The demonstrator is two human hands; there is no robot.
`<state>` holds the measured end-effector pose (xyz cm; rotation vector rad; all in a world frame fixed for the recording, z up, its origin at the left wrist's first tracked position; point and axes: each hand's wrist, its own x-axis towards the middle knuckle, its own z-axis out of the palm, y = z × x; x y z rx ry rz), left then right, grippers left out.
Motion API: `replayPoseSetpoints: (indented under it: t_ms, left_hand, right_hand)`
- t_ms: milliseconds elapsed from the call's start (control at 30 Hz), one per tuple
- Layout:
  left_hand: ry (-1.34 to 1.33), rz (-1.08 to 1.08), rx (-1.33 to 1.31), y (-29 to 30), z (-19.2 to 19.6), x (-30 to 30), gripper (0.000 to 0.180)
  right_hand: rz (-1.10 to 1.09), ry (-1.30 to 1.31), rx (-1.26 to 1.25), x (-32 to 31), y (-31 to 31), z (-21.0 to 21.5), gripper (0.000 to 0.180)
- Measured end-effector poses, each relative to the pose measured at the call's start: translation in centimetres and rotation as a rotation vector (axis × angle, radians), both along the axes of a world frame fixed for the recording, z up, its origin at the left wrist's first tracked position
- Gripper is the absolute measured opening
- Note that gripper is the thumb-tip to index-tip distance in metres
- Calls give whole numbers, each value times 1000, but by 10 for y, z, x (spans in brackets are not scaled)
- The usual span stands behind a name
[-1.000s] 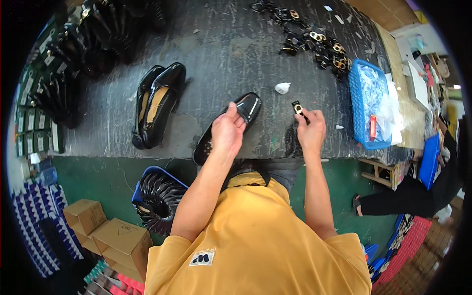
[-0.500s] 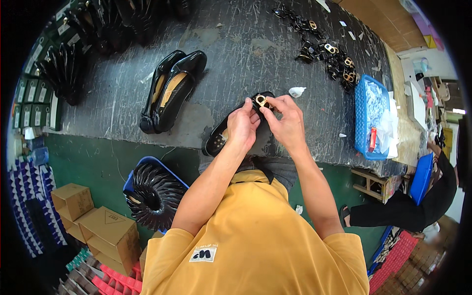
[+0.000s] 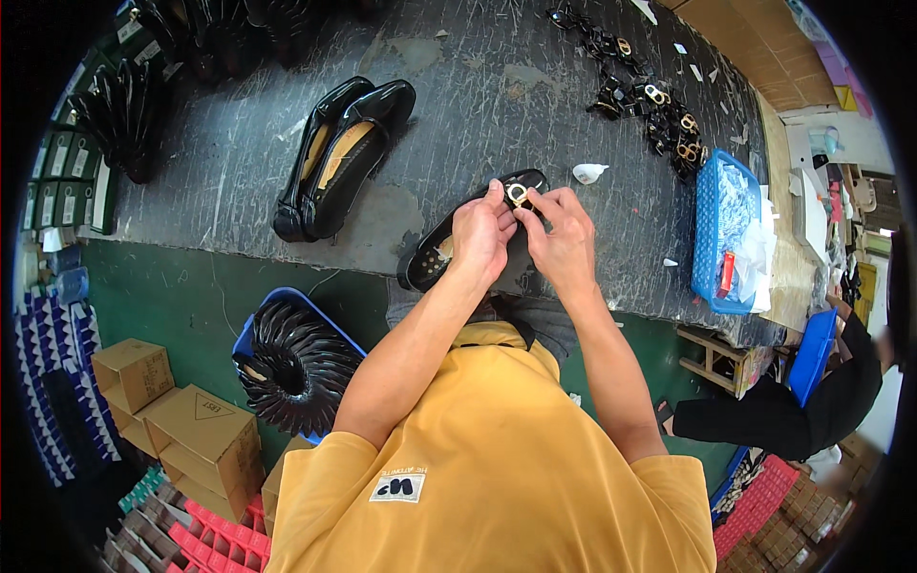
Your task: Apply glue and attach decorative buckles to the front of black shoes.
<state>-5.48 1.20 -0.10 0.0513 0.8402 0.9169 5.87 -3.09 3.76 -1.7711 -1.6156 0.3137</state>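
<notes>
A worker's left hand (image 3: 480,234) and right hand (image 3: 564,239) met over a glossy black flat shoe (image 3: 449,244) lying on the scuffed grey surface (image 3: 458,105), each grip pinched narrow on a small gold metal buckle (image 3: 517,195) at the toe. The buckle looked light, hard and slick, best taken by its rim; the shoe appeared soft and easily marked, safest steadied by its sides. A finished pair of black flats (image 3: 339,153) lay near, a blue plastic basket (image 3: 712,239) well apart.
</notes>
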Motion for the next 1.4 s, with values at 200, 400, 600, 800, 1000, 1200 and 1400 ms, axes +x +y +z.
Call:
replayPoseSetpoints:
  t_ms: [200,400,600,800,1000,1200,1400]
  left_hand:
    - [9,21,-45,-2,8,3,24]
    - [157,6,58,-1,6,4,12]
    - [285,-29,266,-17,4,-2,11]
    - [629,-68,312,-26,-3,2,23]
    - [485,22,340,-34,-12,11,21]
    - [429,-198,245,-7,12,-14,34]
    - [1858,-806,1560,-43,71,-120,39]
  right_hand:
    - [-31,15,72,-2,-2,-15,24]
    - [-70,219,53,2,-5,-15,56]
    - [67,883,-512,31,15,-21,76]
    - [21,423,-516,22,21,-13,50]
    - [20,428,-325,16,5,-15,35]
    - [-2,632,-291,22,4,-36,80]
    - [-106,807,-48,31,3,-58,47]
